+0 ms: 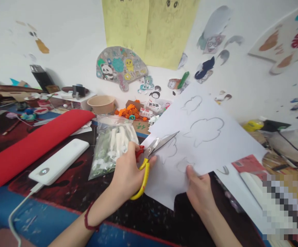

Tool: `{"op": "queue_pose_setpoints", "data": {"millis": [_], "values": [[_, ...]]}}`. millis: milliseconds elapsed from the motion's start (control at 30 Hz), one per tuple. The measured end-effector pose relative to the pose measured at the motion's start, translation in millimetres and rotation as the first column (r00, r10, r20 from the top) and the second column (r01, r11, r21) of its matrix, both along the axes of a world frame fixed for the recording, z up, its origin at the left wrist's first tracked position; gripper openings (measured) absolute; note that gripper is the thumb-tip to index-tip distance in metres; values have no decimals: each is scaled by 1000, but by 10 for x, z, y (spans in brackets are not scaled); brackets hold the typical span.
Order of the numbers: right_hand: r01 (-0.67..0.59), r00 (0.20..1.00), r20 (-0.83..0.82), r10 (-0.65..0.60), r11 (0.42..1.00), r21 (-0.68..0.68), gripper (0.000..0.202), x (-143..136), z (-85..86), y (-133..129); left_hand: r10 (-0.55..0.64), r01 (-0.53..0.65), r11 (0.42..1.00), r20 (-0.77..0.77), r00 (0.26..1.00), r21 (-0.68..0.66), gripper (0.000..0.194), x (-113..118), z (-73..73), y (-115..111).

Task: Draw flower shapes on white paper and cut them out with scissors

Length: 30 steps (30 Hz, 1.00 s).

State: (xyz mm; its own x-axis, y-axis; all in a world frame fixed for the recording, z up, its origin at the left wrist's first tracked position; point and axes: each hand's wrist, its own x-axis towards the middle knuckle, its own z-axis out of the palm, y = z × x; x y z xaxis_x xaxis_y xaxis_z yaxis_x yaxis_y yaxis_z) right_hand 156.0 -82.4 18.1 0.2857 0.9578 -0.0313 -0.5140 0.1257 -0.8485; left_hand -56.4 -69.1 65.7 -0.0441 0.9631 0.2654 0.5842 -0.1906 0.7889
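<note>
My left hand [128, 171], with a dark red cord bracelet at the wrist, is closed on a pair of scissors [151, 150] with yellow and red handles. The metal blades lie close together and point up to the right, in front of the paper. A white sheet of paper [231, 128] carries several pencilled rounded outlines; one of them is partly behind the blades. My right hand [199, 187] pinches the lower edge of this sheet, thumb on the front and fingers behind it. The sheet is held tilted above the dark mat.
Left of the scissors lies a clear zip bag [113, 147] of white and green pieces. Further left are a white power bank [58, 161] with a cable and a long red roll [41, 144]. A beige bowl [101, 104] and orange flowers [129, 111] stand by the wall.
</note>
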Motion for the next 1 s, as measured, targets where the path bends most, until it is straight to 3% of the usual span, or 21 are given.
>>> {"op": "queue_pose_setpoints", "data": {"millis": [533,1000], "values": [[-52,998,-46,50,998,-39,64,-34,-15,-37,-26,27,999,27,999,-36,33,58,-8,9],[-82,995,-64,78,995,-58,57,-43,-18,-29,-42,44,999,62,997,-28,31,104,11,-14]]}}
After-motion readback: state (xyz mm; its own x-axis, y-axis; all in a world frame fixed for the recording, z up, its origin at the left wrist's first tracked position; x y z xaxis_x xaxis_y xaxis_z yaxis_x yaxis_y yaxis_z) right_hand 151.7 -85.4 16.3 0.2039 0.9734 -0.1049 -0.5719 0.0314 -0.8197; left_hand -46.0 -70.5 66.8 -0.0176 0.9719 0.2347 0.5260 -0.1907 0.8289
